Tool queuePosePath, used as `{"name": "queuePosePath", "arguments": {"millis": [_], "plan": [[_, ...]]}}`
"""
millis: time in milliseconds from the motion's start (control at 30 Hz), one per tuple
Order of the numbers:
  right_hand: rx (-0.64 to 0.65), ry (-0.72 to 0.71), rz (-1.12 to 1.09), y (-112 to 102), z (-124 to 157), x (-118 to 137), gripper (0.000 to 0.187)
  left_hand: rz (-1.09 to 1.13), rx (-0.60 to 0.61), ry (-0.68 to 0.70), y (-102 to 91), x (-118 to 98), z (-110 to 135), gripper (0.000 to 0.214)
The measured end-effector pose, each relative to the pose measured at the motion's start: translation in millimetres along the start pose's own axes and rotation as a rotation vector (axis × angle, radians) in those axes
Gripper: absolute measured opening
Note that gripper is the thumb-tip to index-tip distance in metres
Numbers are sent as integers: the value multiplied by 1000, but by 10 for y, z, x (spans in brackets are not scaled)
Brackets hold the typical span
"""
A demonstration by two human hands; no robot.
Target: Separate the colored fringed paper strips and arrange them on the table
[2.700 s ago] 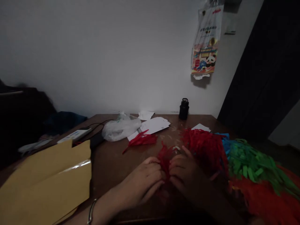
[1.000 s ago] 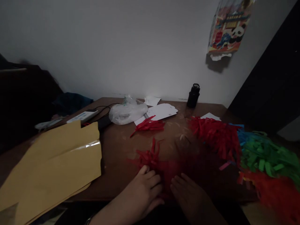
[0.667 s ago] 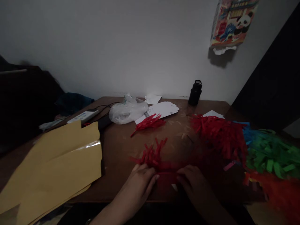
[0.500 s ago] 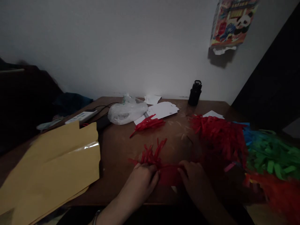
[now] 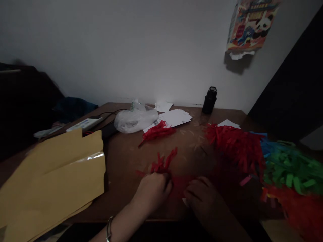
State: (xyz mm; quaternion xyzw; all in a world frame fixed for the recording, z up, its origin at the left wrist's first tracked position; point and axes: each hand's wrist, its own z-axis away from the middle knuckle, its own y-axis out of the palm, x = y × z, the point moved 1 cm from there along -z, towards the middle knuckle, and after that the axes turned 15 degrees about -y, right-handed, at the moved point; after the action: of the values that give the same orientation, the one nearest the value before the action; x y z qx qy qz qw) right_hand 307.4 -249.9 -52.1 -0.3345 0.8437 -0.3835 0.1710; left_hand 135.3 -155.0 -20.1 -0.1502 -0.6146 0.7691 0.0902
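Both hands [image 5: 153, 186] [image 5: 204, 195] have come apart vs 2.7 s ago, when fingertips nearly met over the red paper; now a flat red sheet [image 5: 179, 183] shows b/w them, nearer the worktop [image 5: 123, 161] edge. Vs 0.5 s ago, R hand sits a bit closer to the body, fingers more curled, & L hand covers more of the red strips [image 5: 163, 163].

L hand: bunched, closed on base of the strips, which fan out just beyond it. R hand: fingers bent & close together at the sheet's other end; pinching or only pressing, can't tell, too dark. White scrap [image 5: 185, 201] just beside R fingertips.

Step in hand, prob.: handling the sheet b/w both hands, strips gathered at L. Next move seems to call for a firm L hold & R fingers keeping the sheet flat w/o tearing it.

Beyond L hand, well apart: another red bunch [image 5: 158, 131]. To R hand's right: red pile [image 5: 237, 146], then green strips [image 5: 294, 168].
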Motion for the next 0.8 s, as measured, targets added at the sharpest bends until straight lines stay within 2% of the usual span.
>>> {"name": "queuePosePath", "arguments": {"millis": [100,200,267,300,367,400,533,700,800], "plan": [[20,-4,16,43,24,12,26,13,-57,-13,-59,104,29,27],[51,-8,36,59,46,10,33,49,-351,17,-116,195,152,28],[39,-8,47,45,61,33,32,125,-519,194,-83,178,281,28],[29,-9,54,33,68,53,31,164,-545,321,-39,142,344,29],[5,-21,62,5,80,105,28,206,-519,539,84,42,439,26],[0,-22,46,-9,84,132,27,204,-483,589,149,-6,461,23],[14,52,-27,-33,106,198,22,197,-355,535,309,-83,435,10],[-41,47,37,-12,218,200,32,275,-333,582,281,21,422,17],[-49,137,29,-7,307,168,33,304,-314,507,253,87,443,17]]}}
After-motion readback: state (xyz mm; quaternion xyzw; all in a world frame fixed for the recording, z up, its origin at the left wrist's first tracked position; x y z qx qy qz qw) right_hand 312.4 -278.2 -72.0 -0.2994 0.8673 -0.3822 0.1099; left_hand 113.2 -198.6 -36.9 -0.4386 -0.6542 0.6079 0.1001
